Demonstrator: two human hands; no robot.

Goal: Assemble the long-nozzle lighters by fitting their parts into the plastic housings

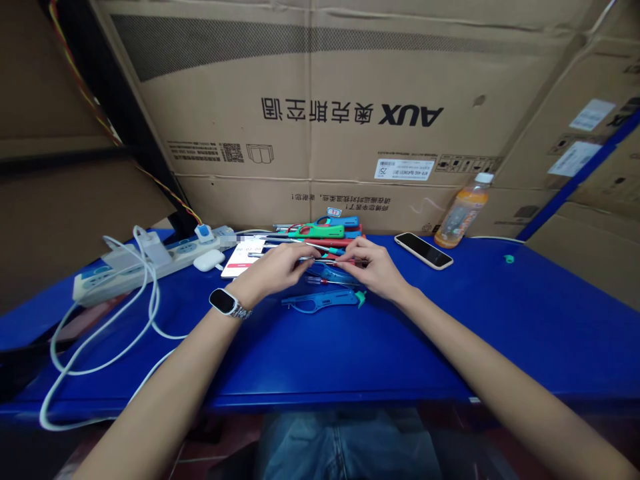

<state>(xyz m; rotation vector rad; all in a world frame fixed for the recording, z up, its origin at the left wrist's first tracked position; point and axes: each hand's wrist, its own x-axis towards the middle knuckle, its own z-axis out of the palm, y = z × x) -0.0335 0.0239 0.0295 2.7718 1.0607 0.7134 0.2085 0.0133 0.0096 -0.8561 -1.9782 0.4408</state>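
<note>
My left hand (290,265), with a watch on its wrist, has its fingertips pinched on a thin metal rod (326,261). From the other side my right hand (376,268) pinches the rod's right end; my fingers partly hide it. Around and behind my hands lies a pile of long-nosed gas lighters, among them a green one (320,231) and a blue one (347,221). Just in front rests a loose blue lighter casing (325,301) with a green piece at its right end. A small screwdriver with a clear handle (316,281) lies between that casing and my hands.
A phone showing a timer (244,259), a white earbud case (209,260) and a power strip (187,248) with white cables are on the left. To the right are a dark-screened phone (423,250), an orange drink bottle (464,212) and a small green piece (509,259). Cardboard (340,60) walls the back.
</note>
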